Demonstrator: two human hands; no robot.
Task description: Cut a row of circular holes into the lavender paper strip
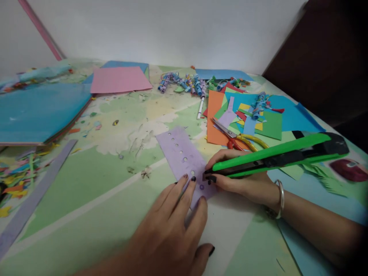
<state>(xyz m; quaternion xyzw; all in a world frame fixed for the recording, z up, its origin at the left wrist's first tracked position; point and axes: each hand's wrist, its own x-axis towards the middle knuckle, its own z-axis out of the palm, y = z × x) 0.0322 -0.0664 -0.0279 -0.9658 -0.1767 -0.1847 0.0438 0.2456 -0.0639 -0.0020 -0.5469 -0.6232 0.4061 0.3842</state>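
Observation:
A strip of purple paper (179, 147) lies flat on the table, with a row of small round holes along it. My left hand (178, 220) rests on its near end, fingers spread and pressing the paper down. In my right hand (244, 184) is a green and black utility knife (273, 155), gripped like a pen near its front. The blade tip meets the paper close to a small drawn circle, just right of my left fingertips. Part of the strip's near end is hidden by my hands.
Scissors (230, 132) with red and yellow handles lie on coloured sheets beyond my right hand. Rolled paper pieces (197, 84) stand at the back. A blue stack (43, 111), paper scraps (20, 172) and a long purple strip (43, 191) are at left. A dark red object (349, 170) sits far right.

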